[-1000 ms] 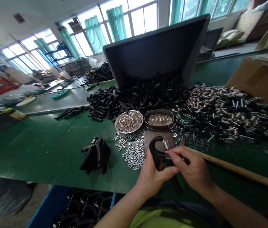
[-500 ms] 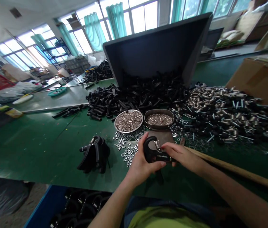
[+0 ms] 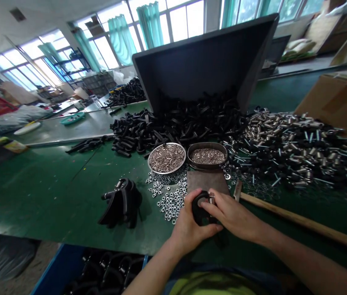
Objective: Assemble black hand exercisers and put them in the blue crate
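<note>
Across the green table (image 3: 69,196), under the light of windows (image 3: 185,22), with grey bin (image 3: 204,61) tilted at back. Nearer, just before the metal plate (image 3: 205,180): black curved piece (image 3: 196,209), between the two hands and touched by both. Clamped from its left side by the left hand (image 3: 188,231); pinched at the spring (image 3: 212,199) by the right hand (image 3: 236,215), quite close together. Beside the left hand, loose nuts (image 3: 171,203); to right of the plate, hammer (image 3: 284,205).
</note>
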`<action>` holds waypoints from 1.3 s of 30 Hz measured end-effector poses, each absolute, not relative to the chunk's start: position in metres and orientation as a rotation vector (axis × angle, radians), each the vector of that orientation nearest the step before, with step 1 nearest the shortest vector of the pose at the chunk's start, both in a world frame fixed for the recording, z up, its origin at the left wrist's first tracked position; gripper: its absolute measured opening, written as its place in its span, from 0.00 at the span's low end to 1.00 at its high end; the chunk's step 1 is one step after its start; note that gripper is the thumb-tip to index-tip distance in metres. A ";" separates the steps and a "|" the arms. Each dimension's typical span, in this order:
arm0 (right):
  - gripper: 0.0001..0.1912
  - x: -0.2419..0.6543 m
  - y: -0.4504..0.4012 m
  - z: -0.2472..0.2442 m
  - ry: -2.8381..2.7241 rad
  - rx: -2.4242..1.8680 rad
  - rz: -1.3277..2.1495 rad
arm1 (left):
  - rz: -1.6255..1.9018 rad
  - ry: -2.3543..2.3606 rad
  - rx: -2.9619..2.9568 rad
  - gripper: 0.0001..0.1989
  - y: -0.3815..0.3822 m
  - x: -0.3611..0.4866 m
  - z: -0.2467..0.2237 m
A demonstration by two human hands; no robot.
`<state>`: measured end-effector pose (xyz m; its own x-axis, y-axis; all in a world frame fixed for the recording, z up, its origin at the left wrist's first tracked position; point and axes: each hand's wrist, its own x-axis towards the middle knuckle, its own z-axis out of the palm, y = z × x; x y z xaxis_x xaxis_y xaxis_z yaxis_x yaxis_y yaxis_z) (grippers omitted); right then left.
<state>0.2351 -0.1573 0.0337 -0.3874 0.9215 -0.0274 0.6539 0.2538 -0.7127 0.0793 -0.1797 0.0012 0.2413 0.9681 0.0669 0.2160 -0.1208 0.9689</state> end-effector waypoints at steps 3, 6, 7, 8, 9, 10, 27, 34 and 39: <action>0.12 0.235 -0.154 0.025 -2.331 -1.490 0.743 | 0.925 1.087 1.584 0.41 -0.175 0.080 0.001; 0.13 0.235 -0.146 0.015 -2.502 -1.460 0.631 | 0.884 1.062 1.522 0.40 -0.167 0.082 -0.004; 0.14 0.235 -0.141 0.013 -2.522 -1.483 0.623 | 0.860 1.064 1.489 0.40 -0.164 0.083 -0.007; 0.16 0.237 -0.135 0.012 -2.523 -1.533 0.631 | 0.830 1.070 1.464 0.41 -0.159 0.083 -0.010; 0.18 0.238 -0.129 0.012 -2.516 -1.598 0.650 | 0.795 1.079 1.460 0.42 -0.153 0.083 -0.013; 0.19 0.240 -0.120 0.012 -2.527 -1.651 0.668 | 0.764 1.090 1.486 0.42 -0.147 0.082 -0.016; 0.12 0.134 0.020 0.015 -2.653 -1.260 0.241 | 0.703 2.196 1.901 0.05 -0.017 0.018 -0.011; 0.14 0.148 0.019 0.014 -2.437 -1.318 0.380 | 0.926 2.151 1.751 0.05 -0.017 0.013 -0.009; 0.12 0.195 -0.012 0.018 -2.154 -1.295 0.806 | 1.291 1.704 1.307 0.05 -0.036 0.022 -0.010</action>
<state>0.1952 -0.0120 0.0185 -0.4249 0.8984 0.1113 0.6048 0.3731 -0.7036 0.0217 -0.0361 -0.0101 -0.3141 0.9459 0.0811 0.3340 0.0302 0.9421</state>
